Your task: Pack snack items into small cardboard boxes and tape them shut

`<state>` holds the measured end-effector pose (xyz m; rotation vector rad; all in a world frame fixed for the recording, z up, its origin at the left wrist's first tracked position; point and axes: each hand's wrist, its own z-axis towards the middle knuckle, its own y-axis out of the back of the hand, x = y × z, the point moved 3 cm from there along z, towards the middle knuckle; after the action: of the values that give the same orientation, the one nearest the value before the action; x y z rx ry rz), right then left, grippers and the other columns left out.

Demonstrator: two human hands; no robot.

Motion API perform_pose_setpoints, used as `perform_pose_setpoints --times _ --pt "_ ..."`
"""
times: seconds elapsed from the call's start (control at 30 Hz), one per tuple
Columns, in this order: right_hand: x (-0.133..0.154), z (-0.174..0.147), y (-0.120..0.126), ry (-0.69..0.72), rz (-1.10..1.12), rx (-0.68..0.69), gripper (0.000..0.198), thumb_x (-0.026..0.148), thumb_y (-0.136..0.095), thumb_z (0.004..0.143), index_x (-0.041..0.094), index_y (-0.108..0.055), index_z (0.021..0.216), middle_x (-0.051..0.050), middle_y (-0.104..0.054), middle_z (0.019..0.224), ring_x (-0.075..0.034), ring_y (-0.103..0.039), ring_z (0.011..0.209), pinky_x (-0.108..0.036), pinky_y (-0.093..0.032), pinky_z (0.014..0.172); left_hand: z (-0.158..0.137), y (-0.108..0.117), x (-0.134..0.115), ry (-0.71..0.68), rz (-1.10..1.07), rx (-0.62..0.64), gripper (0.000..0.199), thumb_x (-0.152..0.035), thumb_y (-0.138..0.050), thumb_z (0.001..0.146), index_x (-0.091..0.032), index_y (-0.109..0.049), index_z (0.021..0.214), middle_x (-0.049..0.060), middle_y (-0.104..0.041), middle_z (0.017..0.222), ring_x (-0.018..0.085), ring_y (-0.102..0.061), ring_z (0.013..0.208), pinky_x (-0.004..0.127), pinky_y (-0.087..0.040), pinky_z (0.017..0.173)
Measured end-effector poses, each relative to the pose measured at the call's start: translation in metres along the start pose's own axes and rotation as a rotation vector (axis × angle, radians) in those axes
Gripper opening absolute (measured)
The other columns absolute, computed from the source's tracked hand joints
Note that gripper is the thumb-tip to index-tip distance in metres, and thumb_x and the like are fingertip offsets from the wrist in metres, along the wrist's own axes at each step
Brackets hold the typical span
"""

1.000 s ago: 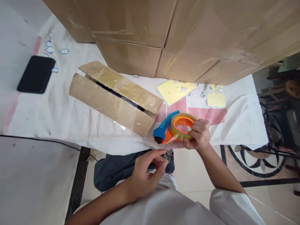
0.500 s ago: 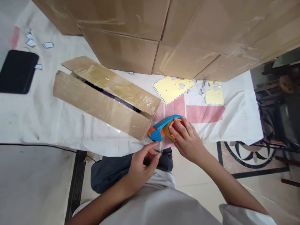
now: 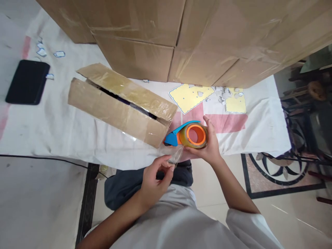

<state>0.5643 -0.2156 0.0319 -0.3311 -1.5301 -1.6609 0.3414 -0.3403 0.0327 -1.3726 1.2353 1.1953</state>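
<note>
My left hand [image 3: 158, 176] pinches a short piece of clear tape [image 3: 176, 157] between thumb and fingertips, just past the table's front edge. To its upper right is a blue and orange tape dispenser [image 3: 172, 138] with a roll of clear tape [image 3: 185, 135] on its orange hub. My right hand [image 3: 211, 147] is curled round the roll's right side, thumb along the near side and a finger by the far side. Left of the dispenser lies a long cardboard box [image 3: 124, 121], its top flaps parted by a dark gap; what is inside cannot be made out.
Large taped cardboard boxes [image 3: 135, 55] stand across the back of the cloth-covered table [image 3: 52, 131]. Yellow paper pieces [image 3: 190, 98] and grey scraps [image 3: 223, 94] lie before them. A black phone [image 3: 28, 82] and small paper cut-outs [image 3: 41, 52] rest at the left.
My right hand has slid from the top of the dispenser to its right side, uncovering the roll and orange hub. The dispenser has turned a little. My left hand still pinches the tape piece.
</note>
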Motion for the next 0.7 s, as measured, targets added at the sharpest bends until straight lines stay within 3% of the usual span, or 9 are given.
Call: perform_pose_setpoints --times 0.1,0.17,0.37,0.47,0.57,0.63,0.7 --pt "0.008 0.005 0.016 -0.026 0.091 -0.075 0.129 0.062 -0.090 0.065 0.030 -0.011 0.163 -0.020 -0.047 0.152 -0.036 -0.062 0.126 -0.057 -0.055 0.104 0.001 0.009 -0.007 -0.064 0.085 -0.044 0.033 -0.018 -0.069 0.091 -0.023 -0.067 0.124 0.000 -0.073 0.081 0.013 -0.068 0.068 0.028 -0.059 0.078" --pt "0.018 0.009 0.029 -0.034 0.116 -0.074 0.120 0.060 -0.089 0.067 0.030 -0.018 0.160 -0.016 -0.059 0.137 -0.034 -0.064 0.121 -0.054 -0.056 0.100 0.005 0.012 -0.012 -0.071 0.080 -0.070 0.034 -0.019 -0.070 0.091 -0.023 -0.066 0.124 -0.002 -0.071 0.080 0.012 -0.066 0.067 0.026 -0.057 0.075" --pt "0.037 0.023 0.048 -0.236 -0.090 -0.044 0.090 0.056 -0.088 0.066 0.024 -0.052 0.141 -0.013 -0.069 0.116 -0.036 -0.068 0.106 -0.052 -0.057 0.088 0.024 0.001 -0.010 0.212 -0.209 -0.037 0.034 -0.032 -0.074 0.086 -0.021 -0.061 0.116 -0.008 -0.057 0.073 0.007 -0.058 0.051 0.019 -0.047 0.050" --pt "0.026 0.027 0.041 -0.291 -0.069 -0.046 0.080 0.059 -0.083 0.071 0.022 -0.056 0.138 -0.015 -0.068 0.127 -0.038 -0.066 0.114 -0.056 -0.055 0.094 0.033 -0.005 -0.001 0.276 -0.264 -0.060 0.039 -0.034 -0.079 0.078 -0.019 -0.062 0.111 -0.009 -0.056 0.072 0.006 -0.054 0.045 0.019 -0.042 0.044" --pt "0.009 0.025 0.029 -0.205 0.133 -0.061 0.078 0.063 -0.075 0.079 0.025 -0.051 0.143 -0.016 -0.059 0.146 -0.037 -0.061 0.129 -0.053 -0.054 0.100 0.039 -0.006 0.005 0.283 -0.258 -0.089 0.040 -0.038 -0.080 0.077 -0.017 -0.064 0.107 -0.010 -0.053 0.067 0.005 -0.051 0.044 0.018 -0.038 0.042" --pt "0.003 0.018 0.020 -0.122 0.278 -0.153 0.071 0.064 -0.067 0.086 0.028 -0.047 0.144 -0.016 -0.056 0.149 -0.033 -0.061 0.131 -0.049 -0.055 0.099 0.040 -0.005 0.007 0.269 -0.234 -0.112 0.040 -0.041 -0.081 0.077 -0.016 -0.065 0.105 -0.011 -0.049 0.063 0.005 -0.050 0.044 0.017 -0.038 0.043" --pt "0.003 0.002 0.013 -0.111 0.289 -0.408 0.053 0.059 -0.060 0.093 0.027 -0.051 0.134 -0.015 -0.060 0.138 -0.030 -0.064 0.123 -0.047 -0.056 0.097 0.041 -0.006 0.007 0.257 -0.211 -0.127 0.043 -0.043 -0.083 0.076 -0.016 -0.066 0.105 -0.011 -0.048 0.062 0.005 -0.050 0.044 0.018 -0.038 0.043"
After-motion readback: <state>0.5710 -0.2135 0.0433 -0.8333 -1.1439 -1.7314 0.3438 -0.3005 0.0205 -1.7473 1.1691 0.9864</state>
